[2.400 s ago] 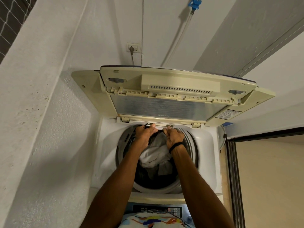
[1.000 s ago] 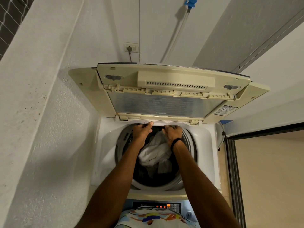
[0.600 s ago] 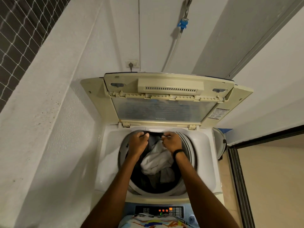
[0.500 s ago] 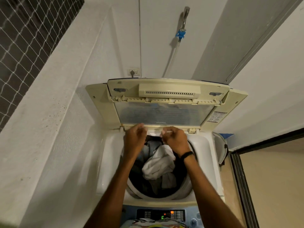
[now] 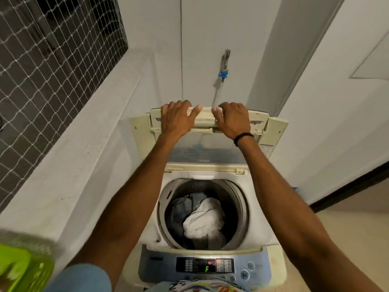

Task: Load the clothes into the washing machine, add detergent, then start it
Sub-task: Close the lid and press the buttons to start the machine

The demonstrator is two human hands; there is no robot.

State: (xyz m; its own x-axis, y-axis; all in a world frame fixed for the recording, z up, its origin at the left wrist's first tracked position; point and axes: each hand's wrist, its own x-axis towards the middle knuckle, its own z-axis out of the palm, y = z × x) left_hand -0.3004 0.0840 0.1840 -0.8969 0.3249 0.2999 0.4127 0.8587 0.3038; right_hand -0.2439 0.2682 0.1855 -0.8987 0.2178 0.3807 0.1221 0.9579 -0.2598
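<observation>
Clothes (image 5: 202, 220): piled loose in the drum (image 5: 233, 199), a white piece lying over bluish-grey ones, below the rim, so nothing would block the closing.
Washing machine (image 5: 260, 226): top-loader, mouth uncovered, standing against the wall.
Lid (image 5: 207, 118): raised, standing behind the mouth.
Left hand (image 5: 175, 120): fingers hooked over the lid's top edge, thumb spread across its face.
Right hand (image 5: 232, 121): same hold, just beside the left.
Why held so: a grip on the free edge, 1 hand each side of centre, probably to swing the lid down evenly.
Control panel (image 5: 205, 265): lit, a green "F" showing.
Counts: 2 hands, 1 lid, 1 drum; at least 2 garments, exact number cannot be told.
Green object (image 5: 23, 264): blurred at the lower left, not identifiable.
</observation>
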